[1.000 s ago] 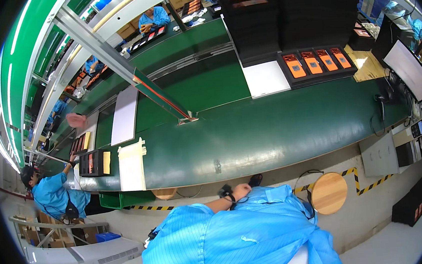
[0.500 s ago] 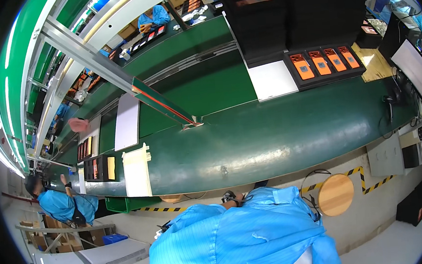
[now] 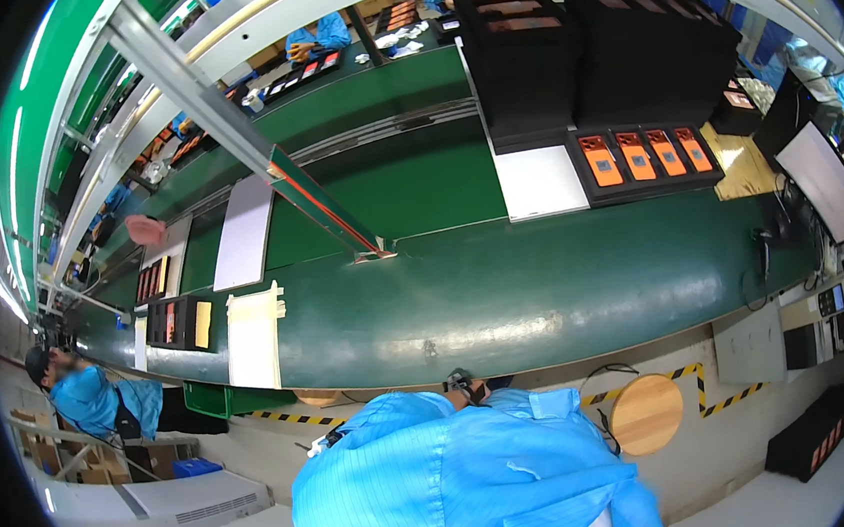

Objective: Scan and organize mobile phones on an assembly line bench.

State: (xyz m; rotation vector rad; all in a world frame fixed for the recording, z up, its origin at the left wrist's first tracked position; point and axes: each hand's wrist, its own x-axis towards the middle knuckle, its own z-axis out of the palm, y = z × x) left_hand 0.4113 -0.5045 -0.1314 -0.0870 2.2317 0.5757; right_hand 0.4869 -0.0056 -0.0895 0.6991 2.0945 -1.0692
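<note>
At the near edge of the green table, part of my left hand shows beyond the end of my blue sleeve, with a dark band at the wrist. Its fingers are hidden, and nothing held can be made out. My right hand is out of sight; the coat covers that side. Nearest to the left hand is the bare front edge of the green tabletop. Farther right lies a black foam tray with several orange devices in it. Against its left side rests a white board.
Tall stacks of black foam trays rise at the back. A monitor stands far right, with a wooden stool below the table. Left are a taped white sheet, a black tray, a metal post and a co-worker.
My view has shifted, so most of the table appears farther left. The co-worker at the left has raised a hand from the table toward the head. My left hand stays near the table edge.
</note>
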